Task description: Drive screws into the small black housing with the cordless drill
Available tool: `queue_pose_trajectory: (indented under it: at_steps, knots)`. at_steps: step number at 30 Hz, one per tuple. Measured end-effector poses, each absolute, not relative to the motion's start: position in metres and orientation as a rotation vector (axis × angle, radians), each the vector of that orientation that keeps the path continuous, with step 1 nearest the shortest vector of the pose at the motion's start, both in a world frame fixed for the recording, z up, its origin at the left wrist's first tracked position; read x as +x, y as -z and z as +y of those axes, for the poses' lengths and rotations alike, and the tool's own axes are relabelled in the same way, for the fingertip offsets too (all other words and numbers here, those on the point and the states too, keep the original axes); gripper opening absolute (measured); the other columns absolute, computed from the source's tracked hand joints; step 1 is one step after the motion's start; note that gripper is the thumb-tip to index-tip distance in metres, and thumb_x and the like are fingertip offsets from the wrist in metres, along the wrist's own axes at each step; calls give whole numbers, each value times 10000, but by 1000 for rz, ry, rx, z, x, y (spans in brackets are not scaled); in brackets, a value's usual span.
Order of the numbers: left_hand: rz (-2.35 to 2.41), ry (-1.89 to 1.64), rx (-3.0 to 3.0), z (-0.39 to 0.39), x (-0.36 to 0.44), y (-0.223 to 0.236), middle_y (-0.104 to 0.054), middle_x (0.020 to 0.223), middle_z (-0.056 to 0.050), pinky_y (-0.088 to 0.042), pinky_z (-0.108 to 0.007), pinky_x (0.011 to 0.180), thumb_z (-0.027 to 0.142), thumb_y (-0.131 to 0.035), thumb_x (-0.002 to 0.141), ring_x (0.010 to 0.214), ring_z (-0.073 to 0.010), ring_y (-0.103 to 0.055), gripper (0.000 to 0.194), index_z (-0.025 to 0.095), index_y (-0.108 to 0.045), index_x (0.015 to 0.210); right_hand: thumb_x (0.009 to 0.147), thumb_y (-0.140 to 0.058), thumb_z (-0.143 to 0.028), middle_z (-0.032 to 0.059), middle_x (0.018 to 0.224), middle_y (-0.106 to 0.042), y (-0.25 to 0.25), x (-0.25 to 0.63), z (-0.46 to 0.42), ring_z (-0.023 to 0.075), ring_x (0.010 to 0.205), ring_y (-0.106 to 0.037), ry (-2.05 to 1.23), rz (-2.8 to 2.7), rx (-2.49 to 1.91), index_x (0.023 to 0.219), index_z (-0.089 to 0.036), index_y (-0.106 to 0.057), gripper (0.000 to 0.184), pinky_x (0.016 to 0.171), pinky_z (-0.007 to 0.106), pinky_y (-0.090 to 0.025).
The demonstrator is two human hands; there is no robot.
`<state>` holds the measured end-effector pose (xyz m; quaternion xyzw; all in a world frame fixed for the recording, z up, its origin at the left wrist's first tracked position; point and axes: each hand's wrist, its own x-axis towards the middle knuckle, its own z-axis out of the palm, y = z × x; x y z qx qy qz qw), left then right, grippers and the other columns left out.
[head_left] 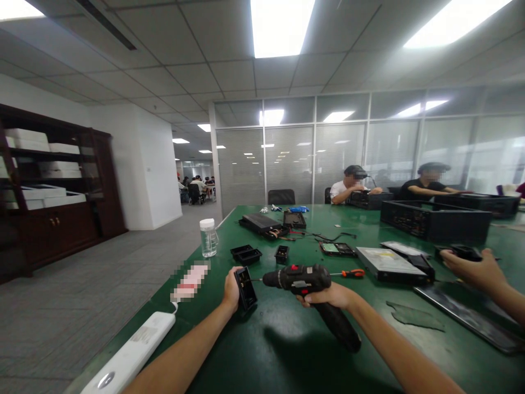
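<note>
Left of drill [303, 278]: lower edge cuts white bar [135, 347]; pixelation blurs pink object [192, 280]. Right of drill: right edge crops co-worker's forearm [507, 296].

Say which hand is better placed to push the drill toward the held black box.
Probably the right hand: it holds the drill, aimed at the black box. The left hand is busy holding that box.

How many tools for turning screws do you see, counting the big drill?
2: the drill in the right hand, and the screwdriver with orange on its handle, lying on the green table beyond the drill. More may be hidden behind things.
</note>
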<state>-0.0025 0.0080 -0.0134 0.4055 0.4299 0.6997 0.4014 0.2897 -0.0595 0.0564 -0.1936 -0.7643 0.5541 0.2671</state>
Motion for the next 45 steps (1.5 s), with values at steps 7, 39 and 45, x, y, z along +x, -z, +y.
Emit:
queue_pose_trajectory:
  at_steps: [7, 39, 45]
  knots:
    - [1059, -1775, 1011, 7, -1, 13, -606, 641, -5, -436, -279, 573, 505, -484, 687, 596, -167, -557, 373, 179, -645, 771, 735, -682, -373, 55, 763, -546, -63, 288, -67, 161, 708, -514, -1471, -2064, -553, 837, -140, -618, 262, 737, 340, -429]
    - [1031, -1794, 984, 6, 0, 12, -592, 637, -4, -429, -273, 562, 484, -489, 688, 596, -164, -545, 352, 177, -641, 770, 777, -618, -380, 87, 830, -571, -68, 289, -71, 217, 781, -559, -1442, -2135, -602, 872, -236, -635, 173, 795, 382, -447]
    - [1054, -1788, 999, 2, 1, 7, -591, 631, -7, -430, -276, 559, 486, -496, 678, 592, -169, -549, 351, 177, -642, 758, 762, -620, -430, 96, 825, -573, -71, 288, -72, 229, 777, -563, -1417, -2158, -623, 841, -236, -626, 209, 796, 399, -455]
